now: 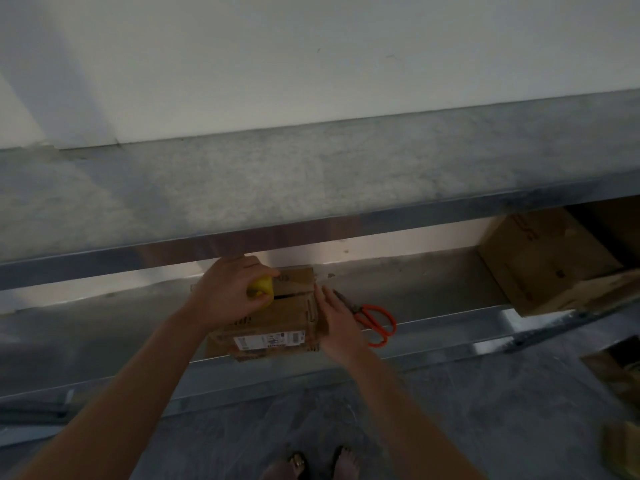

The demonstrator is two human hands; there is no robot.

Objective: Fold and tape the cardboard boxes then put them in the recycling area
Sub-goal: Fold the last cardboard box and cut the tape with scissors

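1 brown, labelled cardboard box [273,323]: left grip [225,292] clutches yellow tape [261,285] atop it, right grip [334,320] presses flat, unclenched.

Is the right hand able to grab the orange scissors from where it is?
Probably yes. The right hand lies flat against the box, holding nothing, and the scissors lie on the shelf right beside it with nothing between. The left hand grips a yellow roll.

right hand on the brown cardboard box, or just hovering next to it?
Touching. Head view: the right hand lies with straight fingers flat against the right side of the brown cardboard box, no gap showing.
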